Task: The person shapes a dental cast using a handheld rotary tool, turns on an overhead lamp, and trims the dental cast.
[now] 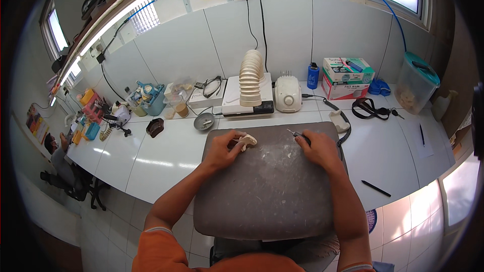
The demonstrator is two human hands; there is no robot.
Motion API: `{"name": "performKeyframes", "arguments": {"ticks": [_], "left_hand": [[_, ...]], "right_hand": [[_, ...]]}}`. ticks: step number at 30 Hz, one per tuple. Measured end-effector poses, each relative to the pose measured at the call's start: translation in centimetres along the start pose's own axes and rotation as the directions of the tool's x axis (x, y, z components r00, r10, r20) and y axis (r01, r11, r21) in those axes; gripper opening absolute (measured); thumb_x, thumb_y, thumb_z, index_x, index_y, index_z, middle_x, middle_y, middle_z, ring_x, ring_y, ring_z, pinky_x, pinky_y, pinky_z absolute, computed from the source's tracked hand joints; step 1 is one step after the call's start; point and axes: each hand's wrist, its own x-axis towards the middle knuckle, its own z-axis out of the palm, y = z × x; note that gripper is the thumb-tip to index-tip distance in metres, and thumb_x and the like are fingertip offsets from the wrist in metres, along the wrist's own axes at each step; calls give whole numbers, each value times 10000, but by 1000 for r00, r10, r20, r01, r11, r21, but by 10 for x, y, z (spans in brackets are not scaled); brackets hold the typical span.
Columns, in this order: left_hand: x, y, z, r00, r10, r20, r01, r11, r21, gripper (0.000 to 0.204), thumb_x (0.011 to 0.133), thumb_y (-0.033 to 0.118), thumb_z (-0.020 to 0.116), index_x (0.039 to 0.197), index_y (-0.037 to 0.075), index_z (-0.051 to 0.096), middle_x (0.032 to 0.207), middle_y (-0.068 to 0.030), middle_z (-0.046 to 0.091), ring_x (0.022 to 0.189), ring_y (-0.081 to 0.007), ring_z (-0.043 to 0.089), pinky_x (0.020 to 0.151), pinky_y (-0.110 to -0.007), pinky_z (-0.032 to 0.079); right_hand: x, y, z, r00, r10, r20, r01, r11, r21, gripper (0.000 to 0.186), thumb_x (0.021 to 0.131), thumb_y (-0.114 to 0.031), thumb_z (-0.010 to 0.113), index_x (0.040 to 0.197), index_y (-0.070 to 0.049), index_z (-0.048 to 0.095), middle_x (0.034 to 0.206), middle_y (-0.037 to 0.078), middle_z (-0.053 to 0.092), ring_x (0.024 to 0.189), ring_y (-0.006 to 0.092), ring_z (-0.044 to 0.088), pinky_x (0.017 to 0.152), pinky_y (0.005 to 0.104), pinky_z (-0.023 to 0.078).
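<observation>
My left hand point(225, 150) grips a cream-coloured plaster dental model point(248, 142) between thumb and fingers, its curved arch facing right. In my right hand point(321, 150) is a slim dark rotary handpiece point(298, 136), its thin metal tip pointing left toward the model. A gap separates tip and model. Both hands are over the far half of a dark grey padded board point(262, 196), which spans from the bench edge over my lap. Pale dust point(276, 158) marks the board between and below the hands.
Behind the board stand a white box with a ribbed hose point(250, 78) and a white control unit point(288, 94). A handpiece cradle point(339, 119) with coiled cord sits right, a small grey bowl point(204, 122) left. A black pen point(376, 188) lies near the front edge. Another person point(63, 153) sits far left.
</observation>
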Motion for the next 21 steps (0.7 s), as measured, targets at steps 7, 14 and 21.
{"name": "performKeyframes", "arguments": {"ticks": [7, 14, 21], "left_hand": [[2, -24, 5, 967, -234, 99, 242, 725, -645, 532, 1129, 30, 563, 1657, 33, 502, 1446, -127, 652, 1213, -246, 729, 1079, -386, 641], [-6, -26, -1, 973, -145, 177, 225, 753, -619, 529, 1133, 26, 560, 1659, 47, 505, 1495, -126, 623, 1292, -233, 689, 1133, -396, 608], [-4, -22, 3, 968, -128, 213, 243, 679, -692, 783, 1001, -57, 773, 1691, 72, 424, 1524, -92, 582, 1327, -197, 650, 1136, -388, 599]], "right_hand": [[-1, -5, -2, 1000, -14, -1, 14, 999, -39, 403, 1096, -492, 655, 1107, -103, 761, 924, 199, 788, 931, 457, 754, 812, 578, 561], [-3, -8, 0, 1000, -27, 0, 27, 997, -74, 383, 1084, -474, 682, 1081, -95, 734, 870, 199, 769, 884, 463, 745, 772, 582, 547], [-2, -7, 0, 999, -40, 2, 40, 995, -87, 358, 1080, -458, 693, 1111, -104, 738, 877, 197, 768, 861, 459, 742, 761, 570, 545]]}}
